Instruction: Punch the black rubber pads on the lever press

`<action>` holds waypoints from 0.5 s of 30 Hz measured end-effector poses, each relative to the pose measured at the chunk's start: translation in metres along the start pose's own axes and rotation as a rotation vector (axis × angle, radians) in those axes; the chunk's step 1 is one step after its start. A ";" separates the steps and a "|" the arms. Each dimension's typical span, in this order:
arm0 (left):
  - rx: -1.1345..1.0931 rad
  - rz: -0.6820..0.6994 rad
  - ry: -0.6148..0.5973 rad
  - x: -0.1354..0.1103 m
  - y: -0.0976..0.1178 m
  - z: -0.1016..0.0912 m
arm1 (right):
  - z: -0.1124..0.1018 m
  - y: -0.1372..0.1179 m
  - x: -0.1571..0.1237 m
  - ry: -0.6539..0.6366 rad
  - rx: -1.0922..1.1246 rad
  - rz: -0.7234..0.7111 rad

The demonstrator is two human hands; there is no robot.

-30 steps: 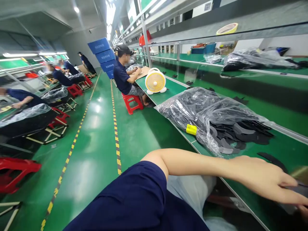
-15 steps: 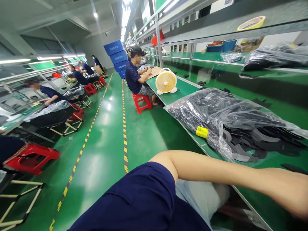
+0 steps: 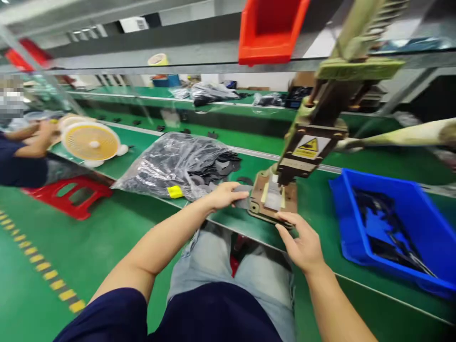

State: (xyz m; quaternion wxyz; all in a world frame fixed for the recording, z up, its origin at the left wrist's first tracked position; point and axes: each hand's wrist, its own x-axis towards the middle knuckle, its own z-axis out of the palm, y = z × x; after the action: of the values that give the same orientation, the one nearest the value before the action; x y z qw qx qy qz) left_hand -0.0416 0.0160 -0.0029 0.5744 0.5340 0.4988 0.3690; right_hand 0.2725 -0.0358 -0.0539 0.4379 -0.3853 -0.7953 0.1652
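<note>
A hand press (image 3: pixel 313 128) with a yellow warning label stands on the green bench (image 3: pixel 320 247) in front of me. Its brown base plate (image 3: pixel 272 202) carries a pale insert. My left hand (image 3: pixel 224 194) is closed on a dark flat piece (image 3: pixel 244 197) at the left edge of the plate. My right hand (image 3: pixel 302 240) rests at the plate's front edge with fingers curled and thumb out, touching the plate; nothing shows in it.
A clear plastic bag of dark flat pieces (image 3: pixel 178 164) lies to the left. A blue bin (image 3: pixel 395 228) with dark pieces sits to the right. A small yellow fan (image 3: pixel 90 142), a red stool (image 3: pixel 67 194) and a seated person's arm (image 3: pixel 28 147) are further left. A red bin (image 3: pixel 270 31) hangs overhead.
The view has swung right from the aisle to the press. Both hands are in view now, the left holding a dark piece at the plate, the right at its front edge.
</note>
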 end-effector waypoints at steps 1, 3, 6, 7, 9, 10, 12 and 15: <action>-0.024 -0.011 0.037 0.015 -0.004 -0.003 | -0.008 0.006 -0.008 0.051 -0.006 0.065; -0.076 -0.052 0.125 0.044 -0.006 -0.004 | -0.018 0.020 -0.020 0.160 -0.025 0.192; -0.157 -0.173 0.265 0.093 0.000 -0.003 | -0.027 0.041 -0.032 0.254 -0.055 0.300; -0.175 -0.208 0.299 0.112 0.003 -0.002 | -0.029 0.045 -0.035 0.261 -0.061 0.312; -0.193 -0.241 0.333 0.153 0.013 0.000 | -0.032 0.051 -0.037 0.255 -0.063 0.333; -0.196 -0.238 0.345 0.174 0.018 0.001 | -0.033 0.052 -0.038 0.246 -0.062 0.340; -0.205 -0.212 0.367 0.214 0.031 0.003 | -0.034 0.052 -0.037 0.236 -0.055 0.351; -0.240 -0.139 0.406 0.256 0.046 0.002 | -0.035 0.050 -0.036 0.233 -0.030 0.364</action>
State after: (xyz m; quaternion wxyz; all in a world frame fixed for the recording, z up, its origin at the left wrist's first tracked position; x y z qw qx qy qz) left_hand 0.0243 0.2674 -0.0037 0.5457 0.3410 0.5923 0.4849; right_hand 0.3358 -0.0337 -0.0848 0.4838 -0.5454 -0.6593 0.1840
